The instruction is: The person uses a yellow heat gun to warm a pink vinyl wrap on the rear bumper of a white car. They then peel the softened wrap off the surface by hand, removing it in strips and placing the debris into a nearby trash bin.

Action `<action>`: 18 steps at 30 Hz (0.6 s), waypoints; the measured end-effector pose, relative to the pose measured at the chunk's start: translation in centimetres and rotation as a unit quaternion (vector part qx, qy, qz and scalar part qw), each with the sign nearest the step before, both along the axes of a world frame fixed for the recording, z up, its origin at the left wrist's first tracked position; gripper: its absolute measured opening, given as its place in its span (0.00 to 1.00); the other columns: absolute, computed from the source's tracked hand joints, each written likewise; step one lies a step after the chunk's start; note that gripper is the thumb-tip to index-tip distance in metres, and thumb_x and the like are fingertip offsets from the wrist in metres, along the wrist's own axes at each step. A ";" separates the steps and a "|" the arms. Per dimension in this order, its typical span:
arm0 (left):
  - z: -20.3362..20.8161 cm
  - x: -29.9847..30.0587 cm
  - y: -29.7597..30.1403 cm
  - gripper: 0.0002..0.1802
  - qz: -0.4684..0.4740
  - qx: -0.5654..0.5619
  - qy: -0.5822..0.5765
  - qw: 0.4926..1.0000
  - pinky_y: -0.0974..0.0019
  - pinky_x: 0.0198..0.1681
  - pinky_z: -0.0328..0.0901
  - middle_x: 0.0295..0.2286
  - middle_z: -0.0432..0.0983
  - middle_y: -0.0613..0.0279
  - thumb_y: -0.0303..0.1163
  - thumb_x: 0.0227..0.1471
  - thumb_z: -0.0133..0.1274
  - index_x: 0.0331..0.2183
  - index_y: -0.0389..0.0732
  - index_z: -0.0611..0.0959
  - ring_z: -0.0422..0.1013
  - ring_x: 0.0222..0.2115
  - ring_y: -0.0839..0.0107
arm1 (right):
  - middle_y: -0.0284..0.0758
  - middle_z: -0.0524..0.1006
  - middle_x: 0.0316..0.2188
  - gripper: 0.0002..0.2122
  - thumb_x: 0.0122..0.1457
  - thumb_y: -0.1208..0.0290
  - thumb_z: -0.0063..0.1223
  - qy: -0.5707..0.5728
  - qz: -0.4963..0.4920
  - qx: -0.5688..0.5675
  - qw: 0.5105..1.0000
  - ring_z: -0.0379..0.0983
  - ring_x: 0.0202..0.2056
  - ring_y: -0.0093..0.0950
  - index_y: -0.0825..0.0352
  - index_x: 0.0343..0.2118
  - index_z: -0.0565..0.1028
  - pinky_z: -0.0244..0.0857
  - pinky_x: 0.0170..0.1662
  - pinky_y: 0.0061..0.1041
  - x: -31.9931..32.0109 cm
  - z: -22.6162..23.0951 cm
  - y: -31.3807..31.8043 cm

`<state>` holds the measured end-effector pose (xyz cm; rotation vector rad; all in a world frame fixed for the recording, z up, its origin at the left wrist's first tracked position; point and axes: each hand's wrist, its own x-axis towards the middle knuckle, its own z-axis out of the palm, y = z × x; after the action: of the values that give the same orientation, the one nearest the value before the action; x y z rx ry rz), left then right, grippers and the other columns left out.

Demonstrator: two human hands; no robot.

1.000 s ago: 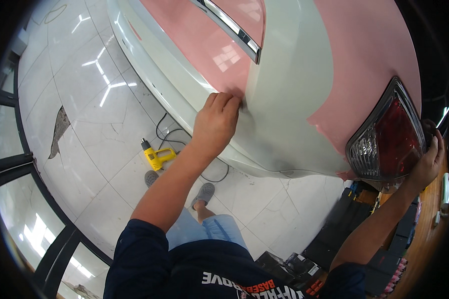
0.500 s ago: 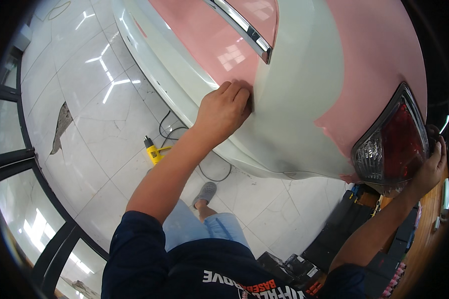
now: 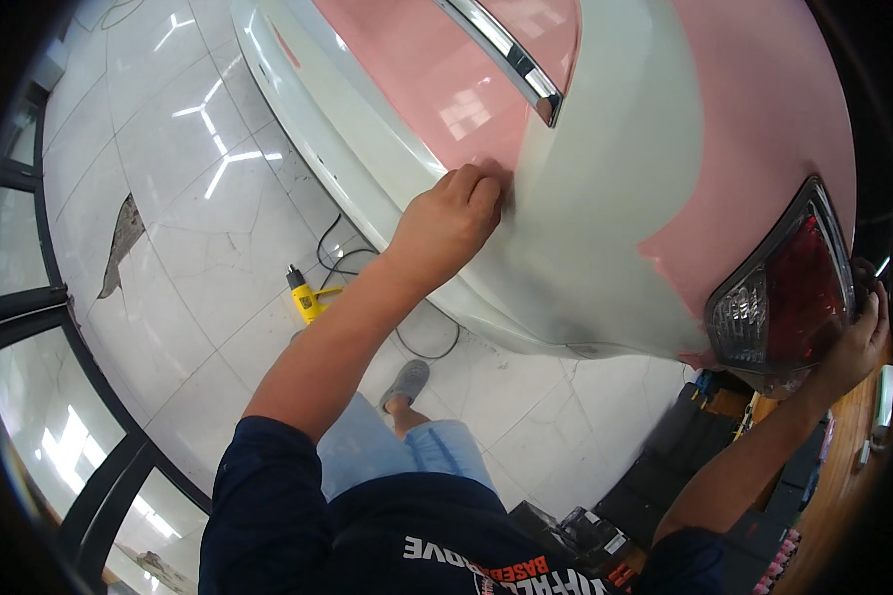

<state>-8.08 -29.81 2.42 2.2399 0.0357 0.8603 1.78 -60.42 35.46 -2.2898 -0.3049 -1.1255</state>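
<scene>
My left hand (image 3: 448,223) is closed with bent fingers against the car's rear body (image 3: 605,198), at the lower corner of a glossy pink area (image 3: 471,99). What its fingertips hold, if anything, is hidden. Pale green-white paintwork lies between this pink area and a wider pink area (image 3: 754,119) with an uneven edge. A chrome trim strip (image 3: 506,55) ends just above my left hand. At the far right, my right hand (image 3: 853,347) rests beside the red and clear tail light (image 3: 799,288), its visible fingers stretched along the outer edge. Something dark by those fingertips is unclear.
A yellow heat gun (image 3: 308,297) with a black cord lies on the white tiled floor (image 3: 198,288), left of my forearm. One tile is broken (image 3: 122,248). Dark boxes (image 3: 655,461) and a wooden surface (image 3: 843,486) stand at the lower right. Black-framed glass panels (image 3: 60,397) line the left.
The car appears shifted slightly right in the picture. My left hand keeps nearly the same place and grip, and my right hand stays by the tail light.
</scene>
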 end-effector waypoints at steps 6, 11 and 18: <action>0.0 -0.2 -0.7 0.10 0.032 -0.044 -0.009 0.998 0.62 0.29 0.69 0.30 0.73 0.58 0.21 0.42 0.56 0.31 0.36 0.76 0.72 0.29 0.60 | 0.40 0.75 0.43 0.16 0.61 0.65 0.43 0.012 -0.009 0.013 1.000 0.74 0.41 0.28 0.69 0.47 0.73 0.71 0.42 0.25 0.0 0.2 0.0; -0.4 -0.9 -1.9 0.13 0.057 -0.089 -0.056 0.993 0.59 0.32 0.68 0.32 0.74 0.57 0.20 0.42 0.56 0.36 0.37 0.79 0.71 0.31 0.58 | 0.40 0.75 0.42 0.16 0.61 0.65 0.44 -0.026 -0.029 -0.038 0.999 0.75 0.40 0.27 0.69 0.47 0.73 0.72 0.39 0.22 -0.2 -0.1 0.4; -0.1 -1.1 -1.8 0.13 0.052 -0.072 -0.012 0.996 0.61 0.33 0.69 0.32 0.74 0.59 0.21 0.41 0.57 0.34 0.37 0.79 0.71 0.31 0.59 | 0.40 0.76 0.41 0.17 0.60 0.65 0.46 0.003 -0.015 0.014 1.000 0.76 0.38 0.28 0.72 0.46 0.72 0.73 0.37 0.23 -0.8 -0.3 1.6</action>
<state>-9.15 -31.58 2.28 2.1081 0.1985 0.9103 0.94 -58.86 35.15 -2.2811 -0.2515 -1.1300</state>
